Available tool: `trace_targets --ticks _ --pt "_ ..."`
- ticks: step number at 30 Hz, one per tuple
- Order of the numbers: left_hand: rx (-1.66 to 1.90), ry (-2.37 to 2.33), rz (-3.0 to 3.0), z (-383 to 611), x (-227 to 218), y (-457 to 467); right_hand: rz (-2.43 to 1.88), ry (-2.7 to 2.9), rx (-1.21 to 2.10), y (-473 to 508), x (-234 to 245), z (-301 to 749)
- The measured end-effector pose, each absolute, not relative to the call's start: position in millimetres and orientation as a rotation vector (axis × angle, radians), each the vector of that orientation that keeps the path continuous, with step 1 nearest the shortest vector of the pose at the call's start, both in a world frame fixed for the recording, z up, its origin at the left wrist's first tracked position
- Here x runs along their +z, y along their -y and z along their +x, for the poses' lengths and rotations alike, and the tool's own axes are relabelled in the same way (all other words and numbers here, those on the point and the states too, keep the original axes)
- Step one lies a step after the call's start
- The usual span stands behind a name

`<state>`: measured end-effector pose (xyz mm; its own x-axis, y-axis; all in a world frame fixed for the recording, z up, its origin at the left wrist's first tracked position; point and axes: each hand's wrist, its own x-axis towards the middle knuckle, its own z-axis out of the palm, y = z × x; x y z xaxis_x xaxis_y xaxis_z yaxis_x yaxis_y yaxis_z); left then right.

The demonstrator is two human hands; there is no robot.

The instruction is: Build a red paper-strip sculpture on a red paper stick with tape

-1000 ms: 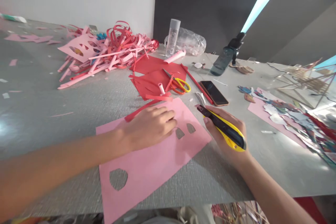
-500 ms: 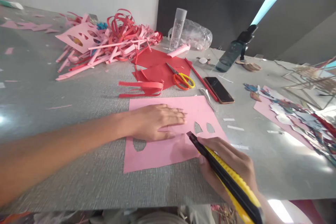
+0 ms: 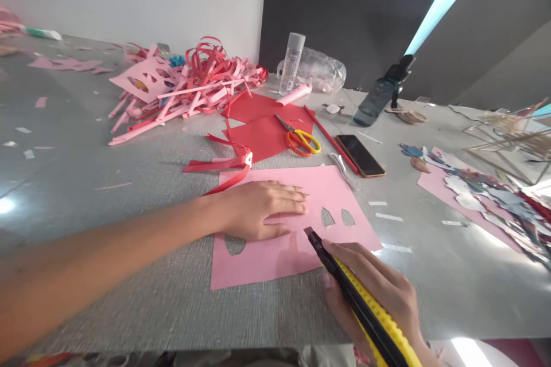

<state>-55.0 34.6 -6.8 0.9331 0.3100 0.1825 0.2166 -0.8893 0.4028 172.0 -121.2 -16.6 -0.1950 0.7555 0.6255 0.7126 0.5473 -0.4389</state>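
A pink sheet of paper lies on the grey table, with two small cut holes at its right and a larger hole at its lower left. Flat across its middle rests my left hand, fingers stretched out and pressing on the paper. My right hand is closed around a yellow and black utility knife. The knife's blade tip points at the paper, just right of my left fingertips; whether it touches the sheet I cannot tell. Red paper strips lie at the sheet's upper left edge, partly over it.
Behind the sheet are red paper, scissors and a phone. Pink and red strips are heaped at the back left. A clear bottle and a dark bottle stand further back. Paper cutouts lie right.
The red strips beside the sheet have shifted left and spread, now overlapping its upper left edge. The view has tilted slightly; both hands keep nearly the same places on and over the paper.
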Motion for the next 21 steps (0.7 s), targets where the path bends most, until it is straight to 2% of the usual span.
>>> trace_targets --ticks 21 --pt "0.356 -0.413 2.686 -53.9 -8.1 -35.2 -1.154 1.965 0.018 131.9 -19.5 141.7"
